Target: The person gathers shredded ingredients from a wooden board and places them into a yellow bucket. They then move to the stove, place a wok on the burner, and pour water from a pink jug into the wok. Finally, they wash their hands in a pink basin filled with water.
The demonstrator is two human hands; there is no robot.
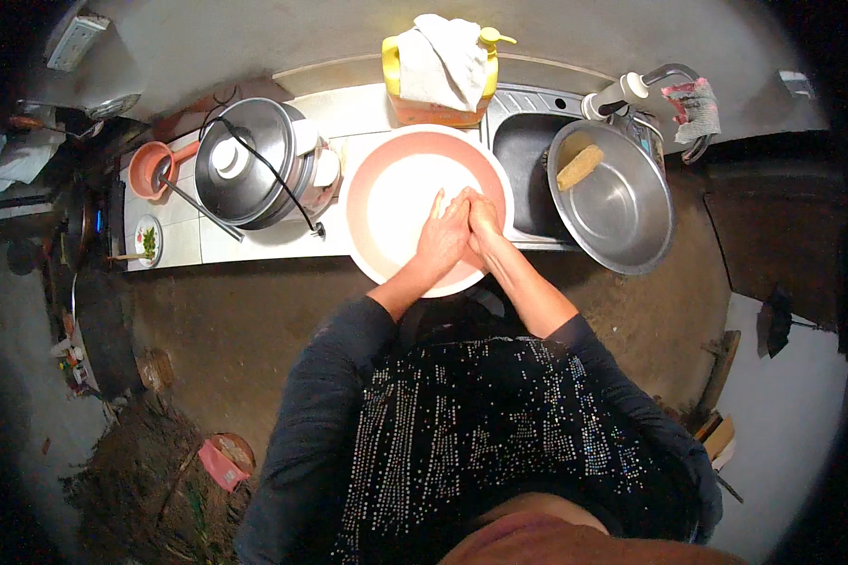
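Note:
In a large pink plastic basin (362, 205) with a white rim, my left hand (444, 236) and my right hand (484, 215) press together near the right side. The fingers overlap, and whether something lies between the palms is hidden. Bright glare whitens the basin's inside, so its contents cannot be made out. Behind the basin stands a yellow-handled plastic jug (391, 63) with a white cloth (442, 63) draped over it. A metal basin (622, 212) tilts over the right side of the sink (526, 141), with a yellowish scrubber (580, 167) inside.
Left on the counter are an electric pot (244, 169) with a glass lid and black cord, a metal ladle (205, 212), an orange plastic dipper (148, 169) and a small plate (157, 247) with chopped greens. A tap (625, 92) rises behind the sink. The counter edge (275, 260) runs before me.

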